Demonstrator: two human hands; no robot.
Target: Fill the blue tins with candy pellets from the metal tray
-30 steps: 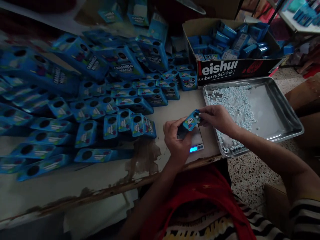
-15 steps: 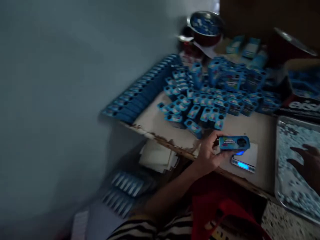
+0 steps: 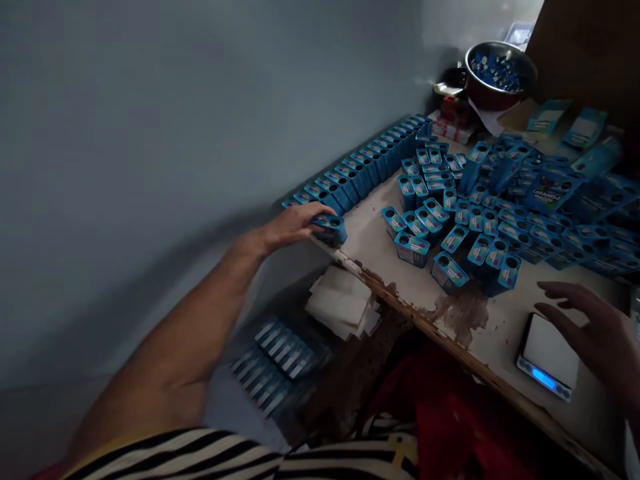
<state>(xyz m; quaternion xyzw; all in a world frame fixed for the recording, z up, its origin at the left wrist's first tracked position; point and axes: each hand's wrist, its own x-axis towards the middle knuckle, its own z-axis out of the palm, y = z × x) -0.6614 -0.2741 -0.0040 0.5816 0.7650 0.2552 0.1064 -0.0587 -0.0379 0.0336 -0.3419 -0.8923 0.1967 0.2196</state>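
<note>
My left hand grips a small blue box with a dark round hole in its top. It holds the box at the near end of the row of matching boxes along the wall. With fingers spread, my right hand hovers over the right part of a small digital scale, whose display glows blue. Many more blue boxes stand in loose groups between the two hands.
A metal bowl of blue and white pieces stands at the back. Teal packs lie behind the boxes. Below the worn table edge are a stack of papers and packed blue boxes. The wall borders the left side.
My left hand has carried the blue box from above the scale leftward to the end of the row. My right hand has left the tray of pale blue pieces and moved over the scale.
</note>
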